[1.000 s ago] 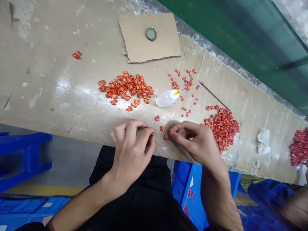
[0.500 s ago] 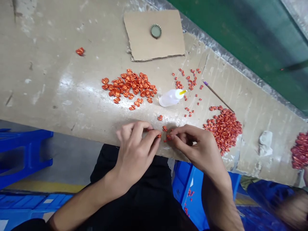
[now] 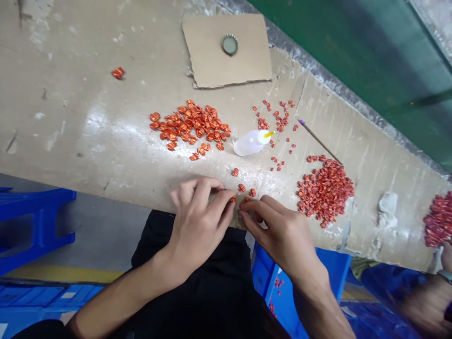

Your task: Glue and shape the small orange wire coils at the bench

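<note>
Left hand (image 3: 201, 216) pinches a piece (image 3: 233, 199); right hand (image 3: 286, 230), at its three o'clock, grip unclear, seems busy arranging more, next needing a light touch.

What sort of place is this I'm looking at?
Probably a workshop or factory floor: a worn, scuffed bench carries heaps of small orange-red pieces and a nozzled bottle, and a blue bin with similar bits stands below.

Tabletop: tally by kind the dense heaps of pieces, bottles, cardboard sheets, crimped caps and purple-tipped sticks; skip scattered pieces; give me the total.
Dense heaps of pieces: 3
Bottle: 1
Cardboard sheet: 1
Crimped cap: 1
Purple-tipped stick: 1
Total: 7
</note>
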Tool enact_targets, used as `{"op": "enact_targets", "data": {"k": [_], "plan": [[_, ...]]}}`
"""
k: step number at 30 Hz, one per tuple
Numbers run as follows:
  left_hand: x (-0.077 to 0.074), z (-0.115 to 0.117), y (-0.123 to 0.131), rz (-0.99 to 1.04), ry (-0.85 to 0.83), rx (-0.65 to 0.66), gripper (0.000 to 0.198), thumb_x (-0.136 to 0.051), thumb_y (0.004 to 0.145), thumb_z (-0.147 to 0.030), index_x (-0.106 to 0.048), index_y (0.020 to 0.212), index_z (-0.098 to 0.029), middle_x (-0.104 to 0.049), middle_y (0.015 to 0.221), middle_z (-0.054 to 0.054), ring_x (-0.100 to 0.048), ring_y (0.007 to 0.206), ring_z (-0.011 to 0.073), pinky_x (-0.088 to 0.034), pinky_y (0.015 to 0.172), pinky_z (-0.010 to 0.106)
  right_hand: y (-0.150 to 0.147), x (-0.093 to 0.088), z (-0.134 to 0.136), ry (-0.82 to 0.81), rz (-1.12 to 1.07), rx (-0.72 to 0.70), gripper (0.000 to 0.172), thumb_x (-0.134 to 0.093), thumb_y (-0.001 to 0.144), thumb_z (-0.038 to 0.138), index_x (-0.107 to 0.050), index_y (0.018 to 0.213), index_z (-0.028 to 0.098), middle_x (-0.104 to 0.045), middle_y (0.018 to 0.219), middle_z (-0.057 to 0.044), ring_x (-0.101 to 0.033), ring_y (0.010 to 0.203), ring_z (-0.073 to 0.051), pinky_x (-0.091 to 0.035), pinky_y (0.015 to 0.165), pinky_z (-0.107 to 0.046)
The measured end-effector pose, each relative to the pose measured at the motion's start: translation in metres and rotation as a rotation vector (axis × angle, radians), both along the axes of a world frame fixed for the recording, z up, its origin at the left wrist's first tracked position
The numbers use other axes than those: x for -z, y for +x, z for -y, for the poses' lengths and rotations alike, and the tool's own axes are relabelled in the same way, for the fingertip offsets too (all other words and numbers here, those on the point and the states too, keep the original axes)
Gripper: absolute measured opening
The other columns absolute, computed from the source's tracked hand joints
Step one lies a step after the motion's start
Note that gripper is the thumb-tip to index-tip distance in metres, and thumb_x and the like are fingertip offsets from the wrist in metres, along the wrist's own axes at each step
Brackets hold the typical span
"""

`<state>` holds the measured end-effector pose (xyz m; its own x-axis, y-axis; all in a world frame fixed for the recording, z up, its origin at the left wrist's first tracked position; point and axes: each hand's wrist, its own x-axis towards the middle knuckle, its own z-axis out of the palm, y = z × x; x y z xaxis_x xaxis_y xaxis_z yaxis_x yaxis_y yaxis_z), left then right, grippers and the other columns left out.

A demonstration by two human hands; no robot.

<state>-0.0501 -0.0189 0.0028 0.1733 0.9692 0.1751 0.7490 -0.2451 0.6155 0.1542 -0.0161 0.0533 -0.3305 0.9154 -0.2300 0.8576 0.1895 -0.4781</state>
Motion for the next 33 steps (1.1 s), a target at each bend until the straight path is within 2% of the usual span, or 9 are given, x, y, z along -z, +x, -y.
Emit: {"op": "enact_targets", "data": {"k": [8, 17, 20, 23, 28, 33], "plan": [[-0.002, 0.003, -0.002, -0.012, 0.002, 0.012, 0.014, -0.080, 0.104, -0.017, -0.079, 0.113, -0.028, -0.076, 0.120, 0.007, -0.056, 0.118, 0.0310, -0.040, 0.096, 0.049, -0.011, 0.001, 0.002, 0.099, 0.104, 0.007, 0.023, -0.068, 0.116, 0.036, -0.078, 0.104, 0.020, -0.075, 0.088, -0.003, -0.068, 0.064, -0.015, -0.040, 0.059, -0.031], [0.000, 0.005, 0.000, -0.019, 0.013, -0.007, 0.012, -0.083, 0.103, -0.021, -0.079, 0.112, -0.029, -0.077, 0.122, 0.007, -0.057, 0.119, 0.0310, -0.039, 0.094, 0.049, -0.013, 0.000, 0.003, 0.091, 0.110, 0.048, 0.022, -0.064, 0.116, 0.031, -0.075, 0.100, 0.021, -0.073, 0.086, -0.003, -0.063, 0.061, -0.014, -0.040, 0.058, -0.031], [0.000, 0.006, 0.001, -0.027, 0.003, -0.009, 0.013, -0.082, 0.103, -0.021, -0.079, 0.114, -0.029, -0.077, 0.123, 0.007, -0.057, 0.119, 0.0312, -0.040, 0.093, 0.049, -0.012, 0.001, 0.002, -0.001, -0.002, 0.108, 0.019, -0.065, 0.115, 0.029, -0.077, 0.103, 0.021, -0.075, 0.089, -0.003, -0.063, 0.062, -0.013, -0.045, 0.060, -0.030], [-0.001, 0.007, 0.002, -0.031, -0.006, 0.004, 0.012, -0.082, 0.104, -0.021, -0.079, 0.113, -0.028, -0.078, 0.123, 0.008, -0.057, 0.120, 0.0311, -0.041, 0.094, 0.049, -0.009, 0.002, 0.001, -0.140, -0.207, 0.229, 0.015, -0.071, 0.112, 0.030, -0.080, 0.103, 0.023, -0.078, 0.088, -0.002, -0.064, 0.064, -0.014, -0.049, 0.062, -0.028], [-0.002, 0.008, 0.004, -0.019, -0.005, 0.026, 0.012, -0.081, 0.103, -0.020, -0.079, 0.112, -0.028, -0.078, 0.122, 0.008, -0.058, 0.120, 0.0310, -0.042, 0.095, 0.049, -0.006, 0.006, 0.007, -0.338, -0.437, 0.491, 0.020, -0.077, 0.108, 0.039, -0.086, 0.103, 0.021, -0.070, 0.067, 0.001, -0.058, 0.055, -0.014, -0.044, 0.053, -0.027], [-0.001, 0.010, 0.003, -0.017, 0.002, 0.033, 0.012, -0.081, 0.104, -0.021, -0.078, 0.112, -0.029, -0.078, 0.122, 0.006, -0.059, 0.119, 0.0313, -0.042, 0.095, 0.050, -0.005, 0.011, 0.014, -0.436, -0.542, 0.594, 0.025, -0.082, 0.104, 0.044, -0.085, 0.107, 0.019, -0.067, 0.059, 0.002, -0.061, 0.052, -0.014, -0.045, 0.053, -0.025]]}}
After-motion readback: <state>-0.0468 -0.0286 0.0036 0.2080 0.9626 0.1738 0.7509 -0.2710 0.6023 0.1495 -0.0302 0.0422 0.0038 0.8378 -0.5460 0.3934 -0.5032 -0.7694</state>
